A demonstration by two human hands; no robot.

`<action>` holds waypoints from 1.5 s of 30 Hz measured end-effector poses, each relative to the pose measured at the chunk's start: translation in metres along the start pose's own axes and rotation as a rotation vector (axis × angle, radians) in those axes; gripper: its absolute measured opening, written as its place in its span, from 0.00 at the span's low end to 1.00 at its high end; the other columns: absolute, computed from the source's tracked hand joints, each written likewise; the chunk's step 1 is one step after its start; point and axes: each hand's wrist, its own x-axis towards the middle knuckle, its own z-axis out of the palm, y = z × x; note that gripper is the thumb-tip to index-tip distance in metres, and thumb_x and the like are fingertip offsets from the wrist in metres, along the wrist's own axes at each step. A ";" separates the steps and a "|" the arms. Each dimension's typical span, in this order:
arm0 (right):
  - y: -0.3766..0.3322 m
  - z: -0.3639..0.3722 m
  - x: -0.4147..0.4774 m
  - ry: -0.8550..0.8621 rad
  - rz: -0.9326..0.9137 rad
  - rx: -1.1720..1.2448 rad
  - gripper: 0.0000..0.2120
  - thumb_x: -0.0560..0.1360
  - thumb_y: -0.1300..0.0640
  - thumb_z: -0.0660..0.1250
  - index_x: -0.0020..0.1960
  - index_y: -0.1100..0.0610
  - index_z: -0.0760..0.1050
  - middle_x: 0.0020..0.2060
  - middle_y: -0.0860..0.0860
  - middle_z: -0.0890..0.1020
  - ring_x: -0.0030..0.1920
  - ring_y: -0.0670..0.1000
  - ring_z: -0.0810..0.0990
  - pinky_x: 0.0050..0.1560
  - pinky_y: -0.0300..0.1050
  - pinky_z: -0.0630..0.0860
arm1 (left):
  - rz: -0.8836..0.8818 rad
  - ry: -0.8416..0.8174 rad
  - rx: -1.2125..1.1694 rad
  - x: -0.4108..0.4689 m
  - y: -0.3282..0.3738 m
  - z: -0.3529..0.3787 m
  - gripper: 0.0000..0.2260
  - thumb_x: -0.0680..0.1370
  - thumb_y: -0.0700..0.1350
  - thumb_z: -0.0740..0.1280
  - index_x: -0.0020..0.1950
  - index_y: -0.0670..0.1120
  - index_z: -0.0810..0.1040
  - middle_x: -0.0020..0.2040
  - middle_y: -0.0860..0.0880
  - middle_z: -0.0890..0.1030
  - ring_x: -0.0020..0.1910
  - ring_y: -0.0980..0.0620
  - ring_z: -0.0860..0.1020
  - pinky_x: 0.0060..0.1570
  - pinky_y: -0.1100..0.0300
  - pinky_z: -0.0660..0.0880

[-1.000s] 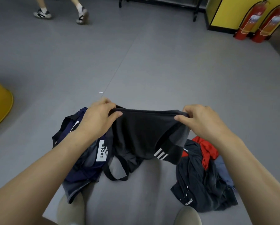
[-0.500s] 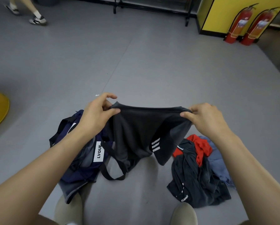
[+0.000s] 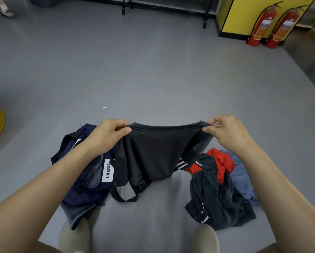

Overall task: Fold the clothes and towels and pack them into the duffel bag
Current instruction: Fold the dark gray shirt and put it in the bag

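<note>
1. The left hand point(image 3: 105, 136) and right hand point(image 3: 226, 132) each pinched a top corner of the dark garment point(image 3: 153, 154), which hung in the air between them.
2. Keeping that edge taut and level would likely give a clean fold.
3. The duffel bag point(image 3: 85, 179) lay on the floor just left; the unfolded clothes pile point(image 3: 218, 194) lay right.

you're standing in an institutional hall or workroom: bare grey vinyl floor point(image 3: 171, 70), two red fire extinguishers point(image 3: 273, 26) by a yellow panel point(image 3: 244, 13), black metal rack legs point(image 3: 123, 8).
</note>
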 end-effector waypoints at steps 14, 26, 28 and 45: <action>0.005 0.022 0.020 -0.033 0.057 0.277 0.09 0.81 0.58 0.64 0.41 0.56 0.76 0.32 0.54 0.85 0.31 0.51 0.85 0.32 0.41 0.80 | -0.034 0.239 0.069 0.025 -0.014 0.004 0.03 0.76 0.50 0.73 0.43 0.56 0.82 0.35 0.61 0.80 0.35 0.58 0.77 0.40 0.59 0.73; -0.015 0.021 0.098 0.249 -0.016 0.482 0.07 0.76 0.59 0.67 0.40 0.52 0.77 0.41 0.55 0.85 0.47 0.58 0.84 0.57 0.60 0.78 | 0.003 0.286 -0.090 0.116 0.010 -0.016 0.06 0.80 0.42 0.69 0.44 0.49 0.76 0.44 0.43 0.82 0.45 0.45 0.80 0.57 0.42 0.78; -0.028 -0.005 0.111 0.352 -0.105 0.428 0.03 0.75 0.56 0.67 0.42 0.52 0.79 0.41 0.54 0.84 0.47 0.57 0.83 0.56 0.57 0.78 | 0.095 0.381 -0.010 0.133 0.034 -0.037 0.04 0.78 0.45 0.71 0.47 0.48 0.77 0.45 0.43 0.83 0.44 0.47 0.78 0.54 0.44 0.77; 0.091 0.063 0.040 0.262 -0.323 0.048 0.03 0.77 0.54 0.67 0.45 0.48 0.75 0.38 0.39 0.80 0.42 0.39 0.78 0.46 0.39 0.73 | 0.413 0.341 0.458 0.063 -0.061 0.058 0.11 0.78 0.47 0.72 0.50 0.51 0.69 0.63 0.52 0.81 0.49 0.48 0.82 0.42 0.53 0.76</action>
